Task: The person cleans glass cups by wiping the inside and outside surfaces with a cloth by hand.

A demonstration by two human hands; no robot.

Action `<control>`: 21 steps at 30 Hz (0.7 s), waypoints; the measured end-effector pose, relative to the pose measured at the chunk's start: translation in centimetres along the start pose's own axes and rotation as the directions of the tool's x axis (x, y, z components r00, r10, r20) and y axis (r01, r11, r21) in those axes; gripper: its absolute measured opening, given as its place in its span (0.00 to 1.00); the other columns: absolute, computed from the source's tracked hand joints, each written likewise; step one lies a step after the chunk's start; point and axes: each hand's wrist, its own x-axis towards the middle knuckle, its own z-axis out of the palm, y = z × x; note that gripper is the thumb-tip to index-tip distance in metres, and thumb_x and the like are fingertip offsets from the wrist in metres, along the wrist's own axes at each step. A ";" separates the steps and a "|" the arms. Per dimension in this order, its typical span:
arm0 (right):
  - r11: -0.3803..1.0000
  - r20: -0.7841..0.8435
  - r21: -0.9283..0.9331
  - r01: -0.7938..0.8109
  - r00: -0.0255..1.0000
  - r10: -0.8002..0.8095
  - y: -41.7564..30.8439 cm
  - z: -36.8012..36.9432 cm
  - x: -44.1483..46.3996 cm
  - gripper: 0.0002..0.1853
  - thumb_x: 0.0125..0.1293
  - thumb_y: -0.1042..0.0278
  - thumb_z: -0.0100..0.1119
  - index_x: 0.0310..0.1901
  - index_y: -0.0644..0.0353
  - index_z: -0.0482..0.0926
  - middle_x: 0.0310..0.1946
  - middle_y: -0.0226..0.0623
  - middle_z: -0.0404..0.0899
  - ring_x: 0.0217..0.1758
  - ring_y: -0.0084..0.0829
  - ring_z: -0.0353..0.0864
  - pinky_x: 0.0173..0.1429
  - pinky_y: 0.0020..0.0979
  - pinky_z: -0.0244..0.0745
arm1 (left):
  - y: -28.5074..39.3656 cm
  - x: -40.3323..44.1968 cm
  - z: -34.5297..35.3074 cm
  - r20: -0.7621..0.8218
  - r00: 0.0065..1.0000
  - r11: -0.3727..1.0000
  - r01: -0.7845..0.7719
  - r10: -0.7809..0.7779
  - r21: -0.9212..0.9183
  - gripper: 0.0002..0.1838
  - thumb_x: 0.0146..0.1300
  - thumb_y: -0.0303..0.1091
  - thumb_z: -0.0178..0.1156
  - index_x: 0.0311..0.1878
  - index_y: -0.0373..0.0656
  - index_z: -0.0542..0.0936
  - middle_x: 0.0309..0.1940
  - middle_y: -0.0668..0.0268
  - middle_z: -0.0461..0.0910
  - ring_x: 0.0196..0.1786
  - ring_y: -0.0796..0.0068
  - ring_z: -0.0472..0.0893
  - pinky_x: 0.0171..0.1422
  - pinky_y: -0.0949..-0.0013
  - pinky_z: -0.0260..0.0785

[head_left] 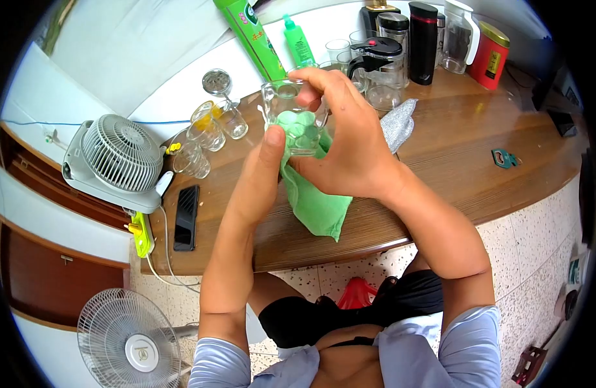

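Observation:
A clear drinking glass point(295, 100) is held up over the table, its lower part showing green through the faceted wall. My left hand point(260, 169) grips it from the left, thumb against the side; its other fingers are mostly hidden. From the right, my right hand point(353, 132) curls round the glass with fingers at the rim; whether a fingertip is inside or behind the glass I cannot tell. A green cloth point(317, 204) hangs below and behind the glass, between my hands, its lower corner over the wooden table point(440, 174).
A small fan point(120, 158), a phone point(186, 218) and several glasses point(207, 132) are on the left. Behind stand green bottles point(251, 39), a glass teapot point(383, 61), a black flask point(423, 45) and a red tin point(489, 57). A bottle opener point(505, 158) lies right.

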 end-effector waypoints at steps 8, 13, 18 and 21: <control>0.981 0.092 -0.069 0.184 0.980 -0.177 0.3 0.8 -0.4 0.46 0.45 0.80 0.77 0.71 0.55 0.71 0.59 0.46 0.76 0.64 0.52 0.78 0.65 0.45 0.78 | 1.1 -0.7 -0.3 -0.047 0.998 0.982 -0.058 0.050 -0.182 0.35 0.78 0.50 0.64 0.76 0.35 0.68 0.66 0.56 0.79 0.67 0.69 0.80 0.71 0.62 0.74; 0.950 0.165 -0.110 0.293 0.948 -0.273 0.3 1.1 -0.3 0.52 0.45 0.79 0.77 0.76 0.49 0.67 0.65 0.48 0.73 0.69 0.55 0.75 0.68 0.49 0.77 | -0.5 -0.8 -1.2 -0.030 0.994 0.936 0.092 -0.109 -0.339 0.47 0.68 0.56 0.75 0.77 0.34 0.66 0.66 0.55 0.79 0.68 0.62 0.82 0.71 0.57 0.78; 0.984 0.100 0.149 0.100 0.988 -0.116 -0.5 0.9 -0.3 0.57 0.47 0.74 0.83 0.81 0.54 0.63 0.71 0.49 0.71 0.73 0.52 0.73 0.75 0.45 0.72 | -0.7 -1.1 -1.7 -0.014 0.994 0.895 0.092 -0.108 -0.437 0.53 0.61 0.60 0.79 0.77 0.32 0.67 0.68 0.52 0.80 0.68 0.57 0.83 0.75 0.54 0.78; 0.967 0.170 0.255 0.027 0.983 -0.073 -0.2 0.4 -0.3 0.57 0.49 0.67 0.87 0.81 0.56 0.64 0.72 0.47 0.71 0.74 0.48 0.73 0.76 0.43 0.71 | -0.5 -1.2 -2.0 0.073 0.993 0.823 0.116 -0.091 -0.556 0.53 0.61 0.58 0.79 0.77 0.31 0.67 0.69 0.51 0.79 0.69 0.58 0.83 0.75 0.54 0.78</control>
